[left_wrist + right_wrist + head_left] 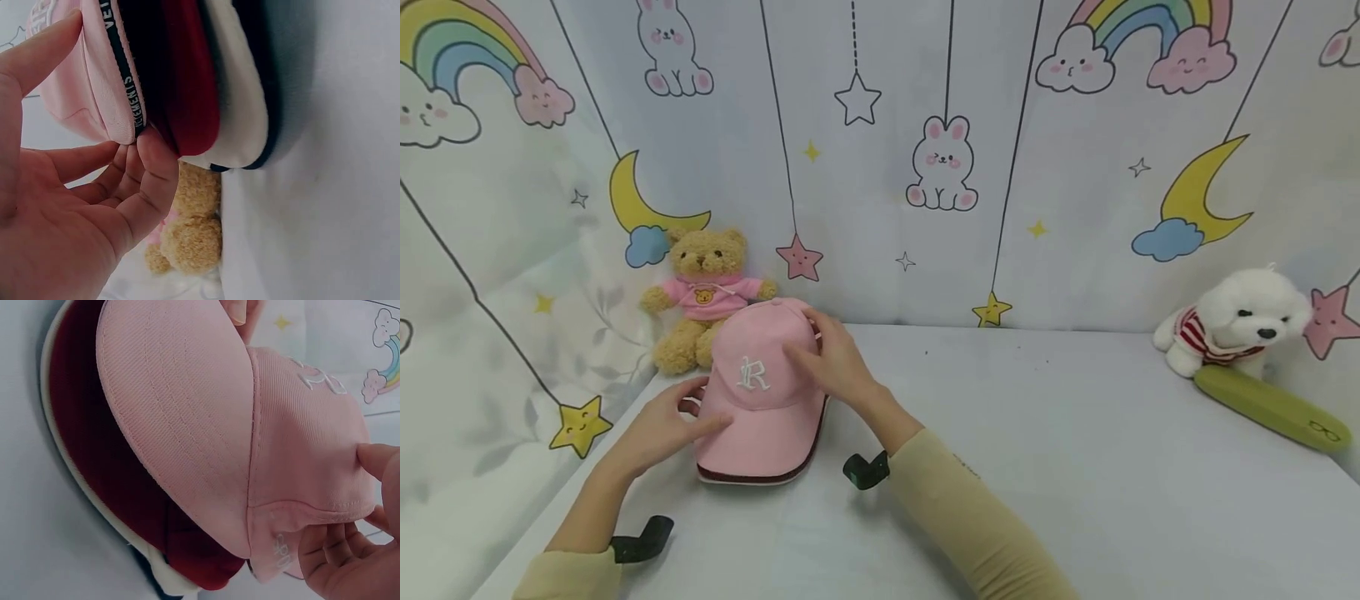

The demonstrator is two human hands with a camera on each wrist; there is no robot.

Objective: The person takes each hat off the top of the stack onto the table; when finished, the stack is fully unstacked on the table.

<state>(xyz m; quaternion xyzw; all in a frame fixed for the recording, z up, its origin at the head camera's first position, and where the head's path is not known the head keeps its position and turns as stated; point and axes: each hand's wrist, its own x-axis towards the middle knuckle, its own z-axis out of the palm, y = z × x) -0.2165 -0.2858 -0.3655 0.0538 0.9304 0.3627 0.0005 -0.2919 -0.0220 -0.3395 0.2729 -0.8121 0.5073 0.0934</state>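
Observation:
A pink baseball cap (767, 358) with a white embroidered letter lies on top of a stack of caps, brim toward me. Beneath it show a dark red cap (197, 81) and a cream cap (240, 87), with a dark navy edge lowest. My left hand (662, 429) holds the pink cap's left side, thumb on the outside and fingers curled at its lower edge. On the other side, my right hand (842, 358) grips the crown, thumb on the front and fingers around the rear edge. In the right wrist view the pink brim stands apart from the red one.
A teddy bear (703, 283) in a pink hoodie sits right behind the caps. Far to the right are a white plush dog (1247, 317) and a green glasses case (1270, 408). A printed cloth backdrop (880, 250) rises behind the white table (1000, 467).

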